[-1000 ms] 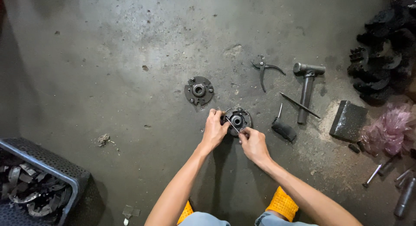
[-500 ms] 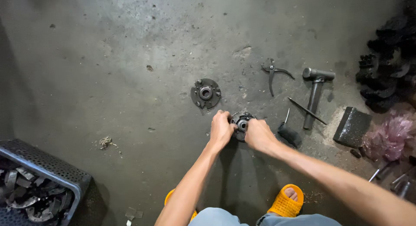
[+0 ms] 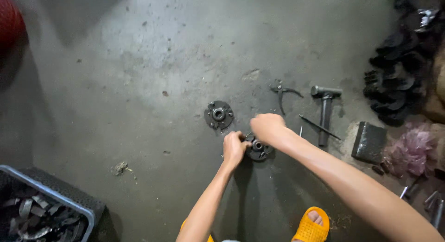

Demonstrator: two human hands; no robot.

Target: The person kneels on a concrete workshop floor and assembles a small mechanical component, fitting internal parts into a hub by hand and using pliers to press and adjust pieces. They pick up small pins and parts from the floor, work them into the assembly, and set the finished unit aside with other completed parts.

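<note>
two hands working one hub on the floor, a second hub lying apart

both hands are closing on a round dark flanged hub (image 3: 257, 148) lying on the concrete floor (image 3: 139, 84), just below the middle of the view. the left hand (image 3: 234, 148) is gripping its rim at the hub's 9 o'clock side, fingers curled tight. the right hand (image 3: 267, 127) is bending over its 12 o'clock edge, fingers pressing down on it; whether a small tool is sitting under those fingers, i cannot tell.

as a judgement, the work on this hub is looking mid-way: it is being handled rather than set aside, and nothing visible is showing it finished. a matching second hub (image 3: 219, 115) is lying untouched at 10 o'clock from the first, near but apart.

counting what is lying about: two hubs; one hammer (image 3: 325, 108) at 3 o'clock of the second hub; one pair of pliers (image 3: 282, 93) beside it; one thin rod (image 3: 319, 127) crossing by the hammer handle; one dark block (image 3: 369, 142) further toward 3 o'clock; one crate of metal scraps (image 3: 41, 209) at 8 o'clock; one heap of dark gears (image 3: 394, 84) at 2 o'clock; one yellow sandal (image 3: 311, 225) at 6 o'clock.
</note>
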